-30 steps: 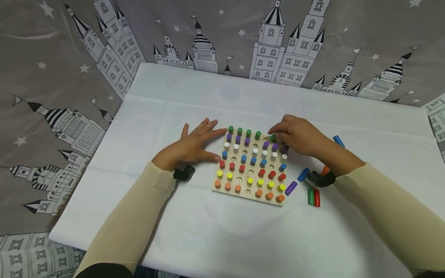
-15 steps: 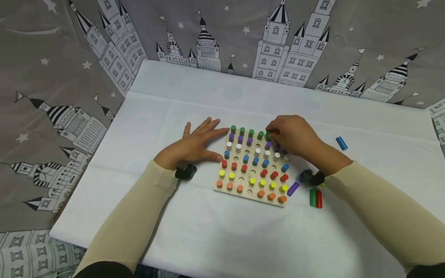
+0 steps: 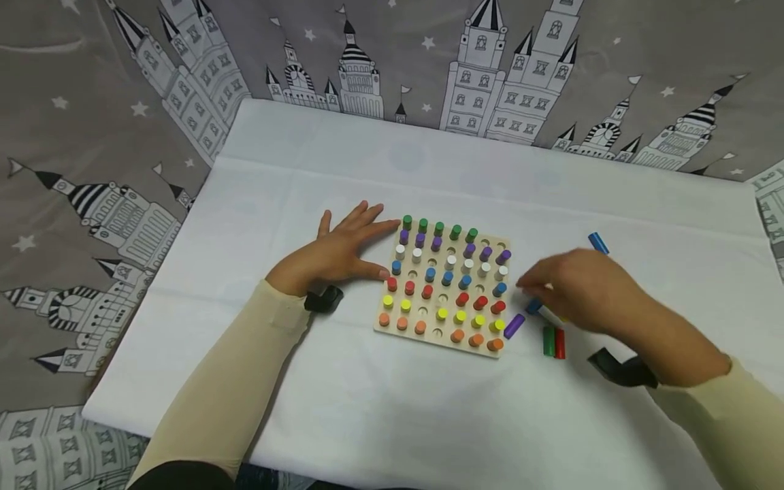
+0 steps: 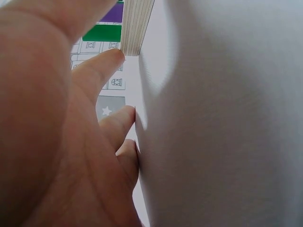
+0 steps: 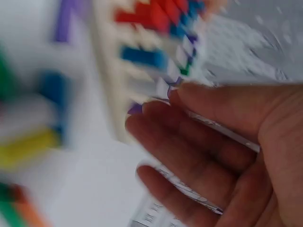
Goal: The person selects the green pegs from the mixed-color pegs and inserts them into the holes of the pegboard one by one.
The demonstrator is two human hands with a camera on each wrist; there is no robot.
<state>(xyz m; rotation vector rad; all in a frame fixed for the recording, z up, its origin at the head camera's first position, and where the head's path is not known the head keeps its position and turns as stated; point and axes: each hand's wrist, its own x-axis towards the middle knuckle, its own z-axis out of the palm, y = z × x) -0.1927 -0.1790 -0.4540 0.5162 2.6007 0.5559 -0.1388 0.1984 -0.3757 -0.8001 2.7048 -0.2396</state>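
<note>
A wooden peg board (image 3: 446, 335) carries rows of coloured pegs: green, purple, white, blue, red, yellow and orange. My left hand (image 3: 327, 258) lies spread at its left side, with thumb and index fingertips touching the edge. In the left wrist view, the index fingertip meets the board's corner (image 4: 135, 28). My right hand (image 3: 588, 289) hovers right of the board, above loose pegs. In the right wrist view its fingers are loosely bent and nothing shows between them. The back row's last green peg (image 3: 471, 235) stands upright, with two bare holes to its right.
Right of the board lie a purple peg (image 3: 514, 326), a green peg (image 3: 548, 341), a red peg (image 3: 560, 344) and a blue peg (image 3: 534, 305). Another blue peg (image 3: 598, 243) lies farther back. A blurred yellow peg (image 5: 28, 146) shows in the right wrist view. White cloth covers the table (image 3: 343, 408).
My right hand has let go of the green peg in the back row and moved right and nearer, over the loose pegs. The left hand has stayed at the board's edge.
</note>
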